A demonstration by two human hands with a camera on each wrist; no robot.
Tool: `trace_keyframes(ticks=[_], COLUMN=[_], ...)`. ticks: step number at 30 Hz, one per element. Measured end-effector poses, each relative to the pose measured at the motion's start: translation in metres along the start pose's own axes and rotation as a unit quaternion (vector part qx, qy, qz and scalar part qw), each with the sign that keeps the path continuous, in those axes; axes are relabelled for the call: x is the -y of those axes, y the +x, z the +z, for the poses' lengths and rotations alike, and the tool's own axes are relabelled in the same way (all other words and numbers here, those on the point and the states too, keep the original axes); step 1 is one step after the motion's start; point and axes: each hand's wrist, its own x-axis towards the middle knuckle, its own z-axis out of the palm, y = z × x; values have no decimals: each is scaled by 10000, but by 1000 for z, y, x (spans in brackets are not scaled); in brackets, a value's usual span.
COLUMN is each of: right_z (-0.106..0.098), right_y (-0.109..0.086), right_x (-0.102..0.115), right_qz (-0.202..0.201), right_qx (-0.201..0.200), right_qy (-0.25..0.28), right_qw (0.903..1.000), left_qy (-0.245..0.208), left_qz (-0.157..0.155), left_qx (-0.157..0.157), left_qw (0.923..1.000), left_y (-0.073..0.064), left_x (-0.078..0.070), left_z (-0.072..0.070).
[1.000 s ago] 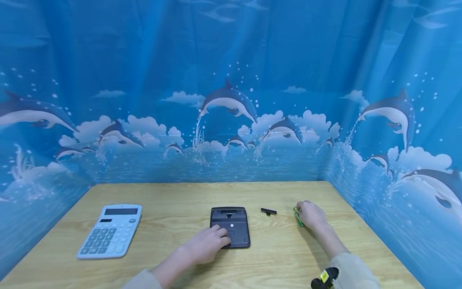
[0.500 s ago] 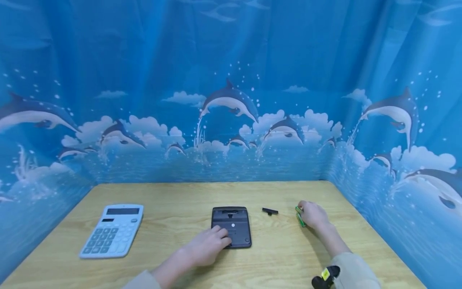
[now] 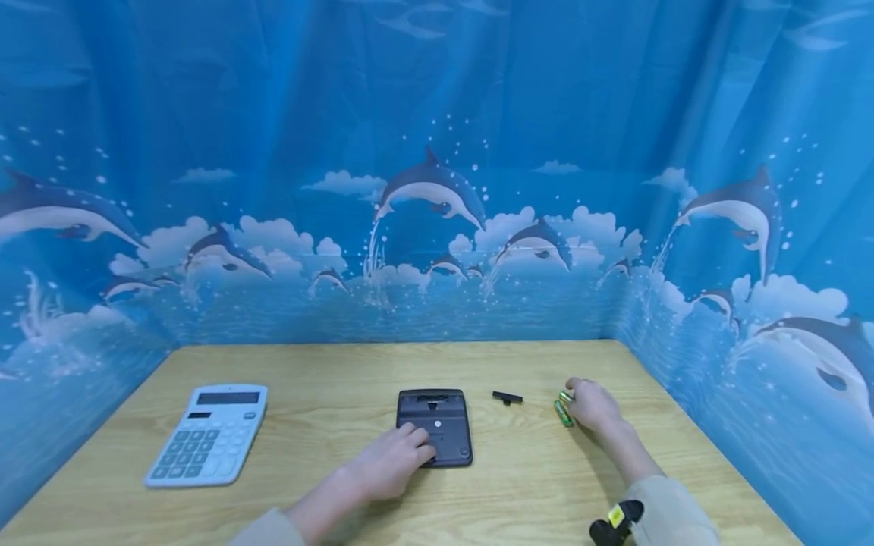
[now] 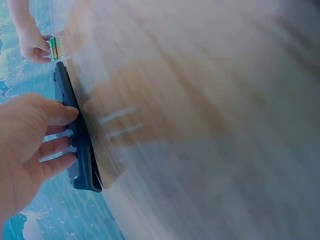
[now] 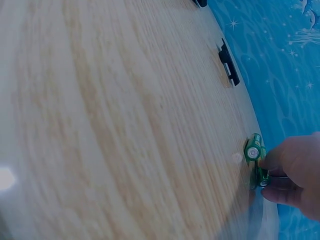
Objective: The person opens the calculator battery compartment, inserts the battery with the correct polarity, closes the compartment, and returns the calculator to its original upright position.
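Pinching the far green battery (image 5: 263, 177) between thumb and fingers of the right hand (image 3: 594, 406), so a proper grip on that one; leaving the near green battery (image 3: 563, 413) loose just beside, over on the right of the counter (image 3: 519, 493); showing a clearer gap between the two than a second ago; probably handy for taking them singly, imo; no real change at the left hand (image 3: 392, 461), just resting on the dark calculator (image 3: 451, 444), grip slack, fingers laid on rather than wrapped round; lying back-up mid-counter, with battery slot (image 3: 433, 400) apparently uncovered and black cover (image 3: 507, 397) between calculator and batteries; untouched at far left, the white calculator (image 3: 208, 436).
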Motion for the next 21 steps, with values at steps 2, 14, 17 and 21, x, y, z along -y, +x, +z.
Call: trace_keyframes(ticks=[2,14,17,21], right_z=[0,-3,-5,-10], right_y=[0,-3,-4,-5], right_x=[0,1,2,3], right_qz=[-72,-70,-35,-85], right_qx=[-11,198,243,190], right_qy=[63,-45,-51,111], right_qw=[10000,9998,9997,9997], left_qy=[-7,-95,-79,-34], left_qz=[-21,-22,-7,11], left_qx=[23,88,60,21], left_qw=[10000,9999,10000,10000], left_y=[0,-1,-1,-1], left_x=[0,0,0,0], left_z=[-1,-3,-2,-1])
